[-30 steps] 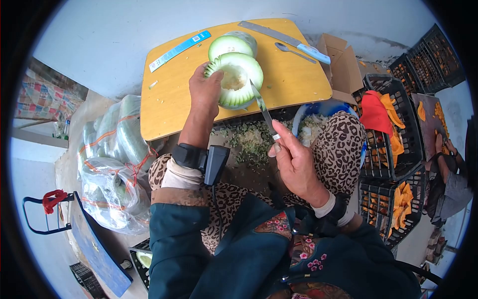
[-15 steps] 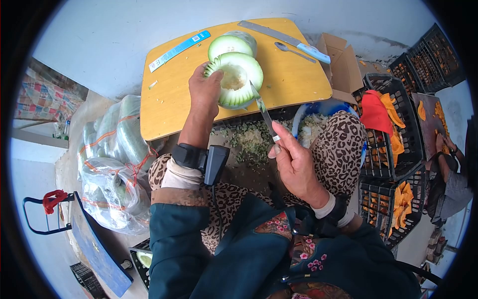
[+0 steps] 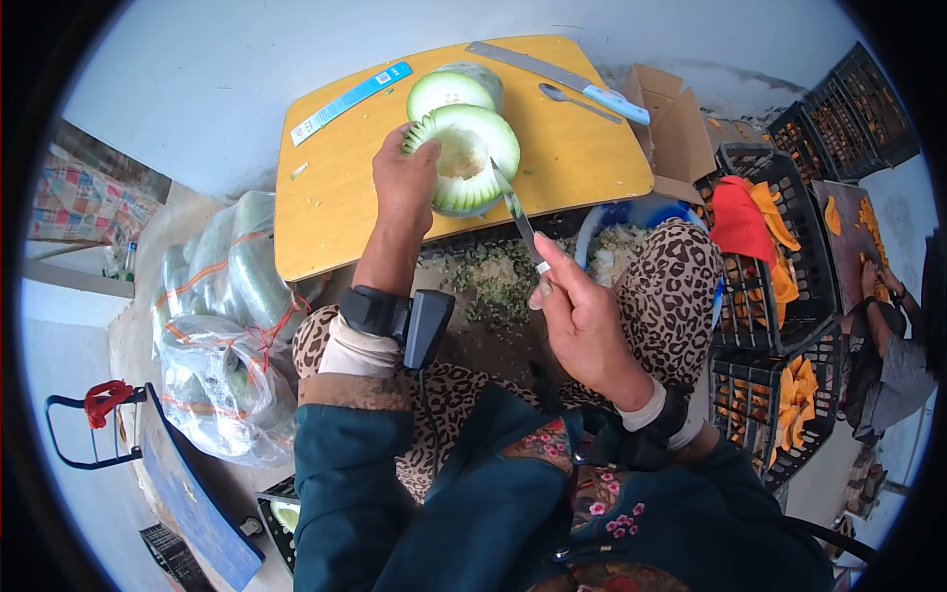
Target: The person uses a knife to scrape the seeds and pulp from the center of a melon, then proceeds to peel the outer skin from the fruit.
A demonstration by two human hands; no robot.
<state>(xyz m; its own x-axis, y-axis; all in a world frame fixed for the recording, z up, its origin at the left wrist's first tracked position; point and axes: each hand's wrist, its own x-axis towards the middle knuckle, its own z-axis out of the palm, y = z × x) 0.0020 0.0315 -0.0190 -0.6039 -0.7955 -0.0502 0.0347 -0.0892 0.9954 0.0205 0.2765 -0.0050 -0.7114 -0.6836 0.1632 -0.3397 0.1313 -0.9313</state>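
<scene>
A hollowed piece of winter melon (image 3: 498,140) is tilted toward me on the yellow table, with a row of notches cut along the left and lower part of its rim. My left hand (image 3: 406,178) is closed on its left edge, thumb on the rim. In my right hand (image 3: 582,321) is a knife (image 3: 517,211), its blade pointing up and its tip at the inner right side of the melon's rim. Right behind stands another cut winter melon piece (image 3: 449,94), pale face toward me. Part of the knife handle is hidden in my fingers.
On the table (image 3: 335,217) lie a blue-and-white knife sleeve (image 3: 350,104), a long-bladed knife (image 3: 552,74) and a spoon (image 3: 572,99). Bagged winter melons (image 3: 227,266) stand left. Crates (image 3: 779,335) of orange pieces are at right, where another person (image 3: 893,360) works. Scraps lie below.
The knife in my right hand has shifted slightly up and left along the melon's rim. My left hand keeps its hold. The whole view has moved a little.
</scene>
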